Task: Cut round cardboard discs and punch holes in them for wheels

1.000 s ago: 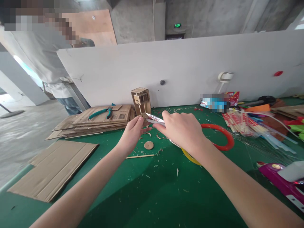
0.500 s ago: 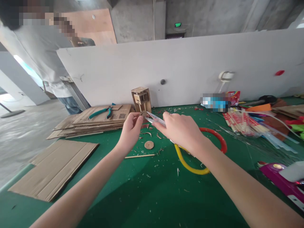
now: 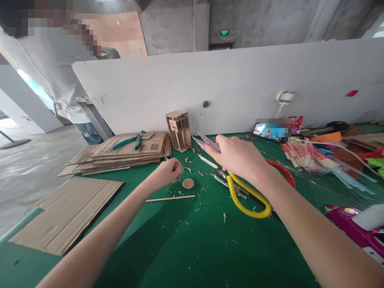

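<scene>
In the head view my right hand [image 3: 237, 150] grips a pair of scissors [image 3: 208, 141] with a yellow loop and a red loop. The blades point up and left and stand slightly apart, with nothing visible between them. My left hand [image 3: 170, 170] is closed, fingers curled downward over the table; whatever they hold is hidden. A round cardboard disc [image 3: 188, 183] with a small centre hole lies just right of it. Below runs a thin wooden stick [image 3: 171, 198]. Past both hands stands a small cardboard box model [image 3: 180, 132] with sticks inside.
Stacked cardboard [image 3: 129, 150] carries teal-handled pliers [image 3: 127, 143]. A cardboard sheet [image 3: 72, 212] lies front left. A metal tool [image 3: 229, 184] lies beside the yellow loop. Packaged sticks [image 3: 306, 154], a phone [image 3: 271, 131] and a purple device [image 3: 354, 228] are rightward. A person [image 3: 57, 76] stands beyond the white partition [image 3: 180, 84].
My left hand has moved down and left, away from the blades; the cardboard piece in its fingers no longer shows. The scissors have shifted right and up. The box model is now less covered.
</scene>
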Tool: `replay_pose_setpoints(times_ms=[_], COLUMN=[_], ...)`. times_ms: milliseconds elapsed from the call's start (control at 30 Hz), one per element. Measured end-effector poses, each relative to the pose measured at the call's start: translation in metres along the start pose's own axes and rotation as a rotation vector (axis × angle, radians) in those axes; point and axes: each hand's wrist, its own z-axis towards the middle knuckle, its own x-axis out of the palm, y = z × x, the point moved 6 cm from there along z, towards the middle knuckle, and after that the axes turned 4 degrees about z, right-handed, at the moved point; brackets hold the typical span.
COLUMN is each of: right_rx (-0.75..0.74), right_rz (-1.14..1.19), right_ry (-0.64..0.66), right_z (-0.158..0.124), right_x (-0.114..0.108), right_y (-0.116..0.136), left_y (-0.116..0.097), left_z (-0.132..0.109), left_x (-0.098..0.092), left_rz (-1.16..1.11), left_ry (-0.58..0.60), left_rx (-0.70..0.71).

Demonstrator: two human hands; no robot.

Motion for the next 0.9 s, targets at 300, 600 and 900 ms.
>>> replay_pose_setpoints(times_ms=[300,600,900], right_rx=[0.007,-0.004,0.043], right_rz=[0.013,0.013,0.021], right_ry=[0.012,0.019,0.038], right_z=[-0.003,-0.002,0.001], right_x=[-0.002,-0.002,-0.009], right_y=[0.0,0.002,-0.012], left_y=[0.0,-0.006,-0.007], left_z=[-0.009,-0.011,-0.013], left_x=[0.009,0.008,0.008], left_rz=[0.341,0.655,0.691], left_ry=[0.175,0.178,0.198], left_rx=[0.065,0.12,0.09])
